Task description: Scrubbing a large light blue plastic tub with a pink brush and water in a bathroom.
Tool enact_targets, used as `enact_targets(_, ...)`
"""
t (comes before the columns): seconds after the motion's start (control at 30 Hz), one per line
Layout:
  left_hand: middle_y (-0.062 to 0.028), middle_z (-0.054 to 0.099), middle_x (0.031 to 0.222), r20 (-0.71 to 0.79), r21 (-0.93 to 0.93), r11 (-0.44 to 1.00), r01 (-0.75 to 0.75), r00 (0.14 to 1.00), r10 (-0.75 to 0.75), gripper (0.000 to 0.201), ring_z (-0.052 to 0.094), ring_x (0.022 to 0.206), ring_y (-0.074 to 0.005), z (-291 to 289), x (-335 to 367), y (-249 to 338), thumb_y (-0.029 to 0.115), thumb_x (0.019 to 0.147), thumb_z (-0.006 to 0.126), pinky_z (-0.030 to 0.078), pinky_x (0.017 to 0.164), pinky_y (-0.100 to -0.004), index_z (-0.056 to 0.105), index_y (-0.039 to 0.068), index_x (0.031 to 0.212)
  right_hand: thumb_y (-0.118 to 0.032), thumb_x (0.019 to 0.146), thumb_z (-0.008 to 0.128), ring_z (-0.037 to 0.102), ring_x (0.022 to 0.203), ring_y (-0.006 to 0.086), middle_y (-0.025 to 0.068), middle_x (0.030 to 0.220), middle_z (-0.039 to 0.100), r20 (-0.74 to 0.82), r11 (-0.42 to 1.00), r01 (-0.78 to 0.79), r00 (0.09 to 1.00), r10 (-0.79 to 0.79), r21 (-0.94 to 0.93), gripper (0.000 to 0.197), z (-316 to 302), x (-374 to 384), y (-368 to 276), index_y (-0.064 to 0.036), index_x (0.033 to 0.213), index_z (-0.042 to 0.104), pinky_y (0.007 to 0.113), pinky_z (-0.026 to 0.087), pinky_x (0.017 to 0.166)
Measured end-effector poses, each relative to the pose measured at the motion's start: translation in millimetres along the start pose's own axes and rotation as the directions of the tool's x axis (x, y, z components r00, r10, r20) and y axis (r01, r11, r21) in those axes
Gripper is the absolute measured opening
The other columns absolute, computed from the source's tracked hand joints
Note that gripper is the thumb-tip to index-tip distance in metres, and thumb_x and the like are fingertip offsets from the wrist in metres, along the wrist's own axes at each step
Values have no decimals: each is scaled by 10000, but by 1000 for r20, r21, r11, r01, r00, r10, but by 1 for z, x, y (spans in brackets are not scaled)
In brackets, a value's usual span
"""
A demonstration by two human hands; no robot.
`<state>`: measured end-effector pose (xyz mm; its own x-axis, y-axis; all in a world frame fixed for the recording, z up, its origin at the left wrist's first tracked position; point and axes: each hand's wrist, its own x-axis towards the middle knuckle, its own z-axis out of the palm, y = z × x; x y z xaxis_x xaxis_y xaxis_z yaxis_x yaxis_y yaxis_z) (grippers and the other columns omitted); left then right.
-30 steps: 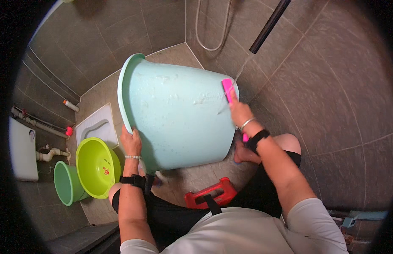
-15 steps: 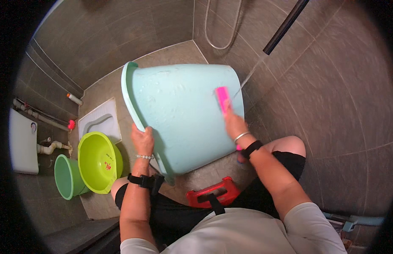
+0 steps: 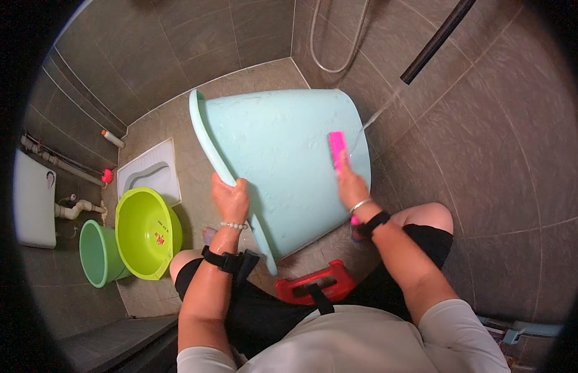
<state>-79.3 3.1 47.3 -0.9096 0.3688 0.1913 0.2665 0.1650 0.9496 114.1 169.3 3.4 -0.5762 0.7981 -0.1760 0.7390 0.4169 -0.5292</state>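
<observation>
A large pale turquoise plastic tub (image 3: 283,168) lies on its side in front of me, its wet outer wall facing up. My left hand (image 3: 231,198) grips the tub's rim on the left, fingers curled over it. In my right hand (image 3: 353,188) is a pink scrub brush (image 3: 337,149), laid against the tub's wall toward its base. The brush's bristles are mostly hidden under its back. Water runs from a black spout (image 3: 419,65) onto the base end of the tub.
A red plastic stool (image 3: 332,281) stands between my knees. To the left are a lime-green basin (image 3: 136,233), a green bucket (image 3: 93,258) and a squat toilet (image 3: 171,171). White pipes (image 3: 80,208) run along the left wall, and a shower hose (image 3: 323,59) hangs at the back.
The tub has shifted slightly right in view and its rim has tilted, along with my left hand. My right hand has moved the brush a little right and down over the wall.
</observation>
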Motion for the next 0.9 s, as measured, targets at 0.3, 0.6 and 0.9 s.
enact_targets(0.3, -85, 522, 700, -41, -195, 978, 69, 996, -78, 231, 494, 611, -159, 5, 2, -5, 38, 621, 524, 419, 566, -282, 453, -41, 827, -220, 828, 414, 528, 690, 422, 244, 741, 550, 66, 989, 146, 987, -146, 7, 580, 24, -84, -21, -240, 1318, 103, 509, 405, 597)
enact_targets(0.6, -113, 525, 807, 8, -317, 921, 225, 972, -235, 331, 495, 675, -165, 12, -2, -9, 61, 648, 540, 419, 620, -288, 415, -56, 932, -242, 835, 391, 524, 786, 432, 282, 851, 543, -112, 980, -187, 975, 194, 69, 572, 0, -82, 44, -197, 1320, 90, 469, 409, 701)
enact_targets(0.9, -121, 493, 947, 50, -512, 818, 261, 960, -275, 440, 478, 849, -189, 20, -1, 8, 174, 732, 601, 393, 761, -304, 375, -52, 1035, -202, 810, 444, 510, 719, 450, 269, 748, 542, -48, 941, 281, 960, -277, 190, 591, 13, -108, -32, -238, 1307, 126, 511, 386, 639)
